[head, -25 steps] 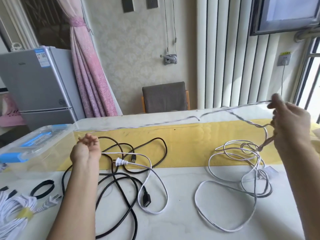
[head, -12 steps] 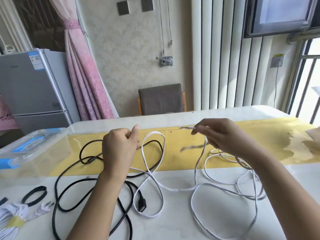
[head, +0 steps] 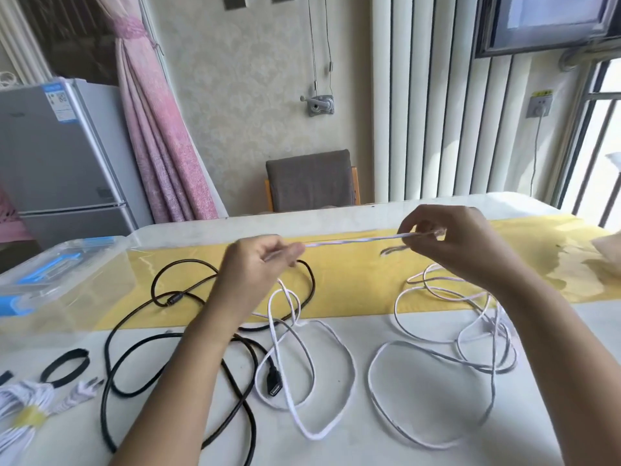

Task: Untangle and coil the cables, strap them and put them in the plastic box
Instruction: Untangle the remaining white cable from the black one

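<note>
1. Untangling is in hand: left hand (head: 258, 264) and right hand (head: 453, 243) each pinch the white cable (head: 353, 242), taut between them; slack lies looped on the tabletop (head: 430, 398).
2. Next, judged: wind even coils.

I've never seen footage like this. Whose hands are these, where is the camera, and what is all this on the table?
No machine here: a person wears one camera on the head, looking down at their own bare hands. The left hand and right hand each pinch a thin white cable, stretched between them. On the white table lie loose white loops, a tangled black cable, a black strap ring and a strapped white bundle. A clear plastic box with blue latches stands at the left.
</note>
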A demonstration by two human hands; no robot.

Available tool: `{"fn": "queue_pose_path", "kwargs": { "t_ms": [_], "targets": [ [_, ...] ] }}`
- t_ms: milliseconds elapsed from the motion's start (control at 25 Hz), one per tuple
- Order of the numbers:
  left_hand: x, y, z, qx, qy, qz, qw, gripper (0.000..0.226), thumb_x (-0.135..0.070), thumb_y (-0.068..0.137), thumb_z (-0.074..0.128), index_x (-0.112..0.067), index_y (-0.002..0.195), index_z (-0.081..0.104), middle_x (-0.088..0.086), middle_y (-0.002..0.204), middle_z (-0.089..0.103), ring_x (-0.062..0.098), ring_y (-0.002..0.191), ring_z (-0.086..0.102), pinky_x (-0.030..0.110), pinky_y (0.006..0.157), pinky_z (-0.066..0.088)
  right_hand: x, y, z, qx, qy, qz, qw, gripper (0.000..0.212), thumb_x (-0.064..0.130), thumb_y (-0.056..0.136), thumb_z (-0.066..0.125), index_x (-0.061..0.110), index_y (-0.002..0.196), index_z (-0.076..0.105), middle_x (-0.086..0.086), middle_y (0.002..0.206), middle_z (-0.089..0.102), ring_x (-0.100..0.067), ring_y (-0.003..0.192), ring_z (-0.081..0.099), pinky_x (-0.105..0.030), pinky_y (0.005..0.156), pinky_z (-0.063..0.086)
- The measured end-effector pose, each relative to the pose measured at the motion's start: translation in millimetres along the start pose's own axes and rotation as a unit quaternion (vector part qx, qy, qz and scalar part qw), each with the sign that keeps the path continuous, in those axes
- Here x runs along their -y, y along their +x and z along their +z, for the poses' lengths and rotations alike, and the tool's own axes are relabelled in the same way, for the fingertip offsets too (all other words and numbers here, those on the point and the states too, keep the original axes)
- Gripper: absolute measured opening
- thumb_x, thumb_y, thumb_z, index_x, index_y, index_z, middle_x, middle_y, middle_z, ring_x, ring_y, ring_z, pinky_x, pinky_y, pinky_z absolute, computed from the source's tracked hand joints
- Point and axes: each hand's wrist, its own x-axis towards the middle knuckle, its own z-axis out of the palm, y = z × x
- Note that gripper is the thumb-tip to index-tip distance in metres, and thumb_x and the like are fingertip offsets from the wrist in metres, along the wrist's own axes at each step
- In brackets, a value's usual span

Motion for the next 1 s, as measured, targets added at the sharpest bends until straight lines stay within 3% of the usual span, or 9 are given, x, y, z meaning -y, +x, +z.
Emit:
{"fn": "queue_pose_path", "kwargs": {
  "t_ms": [120,240,400,560,680,760,880,960,1000],
  "targets": [
    [8.9,2.4,-13.8,-0.168,0.077,0.021,0.983,0.039,-0.043,0.082,0.067,-0.014,0.058,0.058,-0.002,0.042,0.043,0.014,0.048,0.037,0.019,0.048,0.029,3.5,0.9,5.1,0.009,0.074,0.002,0.997,0.009,0.027,0.084,0.068,0.022,0.076,0.068,0.003,0.064,0.058,-0.006,0.06,0.048,-0.025,0.062,0.037],
    [20.5,4.5,-22.0,-0.231,0.158,-0.012,0.96,0.05,-0.05,0.083,0.063,-0.009,0.059,0.047,-0.002,0.043,0.033,0.023,0.052,0.03,0.033,0.05,0.028,4.2,3.0,0.8,0.113,0.268,0.044,0.956,0.024,0.041,0.084,0.064,0.019,0.088,0.073,-0.014,0.074,0.057,-0.011,0.071,0.049,-0.028,0.071,0.039],
    [38.4,6.0,-24.1,-0.249,0.243,-0.084,0.934,0.044,-0.044,0.089,0.06,-0.007,0.066,0.058,0.008,0.058,0.051,0.034,0.061,0.045,0.032,0.056,0.026,-4.7,4.8,13.4,0.06,0.038,0.035,0.997,0.015,0.025,0.087,0.065,0.029,0.074,0.071,0.001,0.056,0.058,-0.006,0.052,0.042,-0.018,0.052,0.033],
    [57.1,4.3,-45.5,-0.29,0.247,-0.155,0.911,0.034,-0.037,0.091,0.059,-0.006,0.087,0.072,0.023,0.088,0.069,0.042,0.082,0.058,0.033,0.064,0.031,-9.4,7.6,0.6,-0.115,-0.003,0.056,0.992,0.014,0.021,0.086,0.065,0.013,0.078,0.071,0.001,0.054,0.058,-0.01,0.054,0.05,-0.015,0.053,0.034],
    [65.5,4.2,-50.8,-0.305,0.237,-0.177,0.905,0.032,-0.031,0.093,0.059,-0.002,0.094,0.071,0.025,0.097,0.069,0.044,0.09,0.059,0.035,0.068,0.033,-15.4,7.6,-5.5,-0.165,-0.003,0.09,0.982,0.02,0.028,0.087,0.065,0.011,0.076,0.067,-0.002,0.058,0.06,-0.013,0.058,0.052,-0.015,0.052,0.033],
    [72.3,4.7,-48.3,-0.299,0.228,-0.195,0.906,0.029,-0.027,0.094,0.058,-0.001,0.098,0.071,0.024,0.101,0.068,0.044,0.093,0.058,0.036,0.07,0.036,-15.1,7.7,-7.9,-0.182,0.122,0.122,0.968,0.028,0.032,0.086,0.066,0.012,0.068,0.062,0.0,0.055,0.057,-0.008,0.053,0.049,-0.011,0.053,0.035],
    [86.0,4.7,-50.6,-0.294,0.23,-0.207,0.904,0.022,-0.019,0.092,0.058,-0.002,0.097,0.073,0.025,0.099,0.068,0.046,0.094,0.056,0.042,0.079,0.041,-9.9,8.8,-13.1,-0.173,0.447,0.173,0.86,0.028,0.027,0.089,0.063,0.009,0.068,0.059,0.0,0.059,0.047,-0.011,0.053,0.044,-0.021,0.066,0.054],
    [89.9,6.6,-51.8,-0.27,0.222,-0.182,0.919,0.018,-0.006,0.088,0.059,-0.002,0.097,0.074,0.024,0.099,0.069,0.043,0.094,0.058,0.039,0.083,0.041,-9.0,8.6,-15.8,-0.122,0.554,0.18,0.804,0.022,0.023,0.09,0.06,0.009,0.073,0.058,0.001,0.061,0.043,-0.01,0.05,0.043,-0.025,0.07,0.056],
    [87.1,7.4,-48.2,-0.242,0.21,-0.161,0.933,0.023,0.003,0.084,0.057,-0.002,0.099,0.074,0.022,0.103,0.069,0.04,0.098,0.059,0.036,0.086,0.041,-8.6,8.1,-16.9,-0.084,0.564,0.168,0.804,0.018,0.02,0.09,0.058,0.008,0.076,0.06,0.002,0.063,0.045,-0.009,0.052,0.046,-0.028,0.074,0.056]
  ]
}}
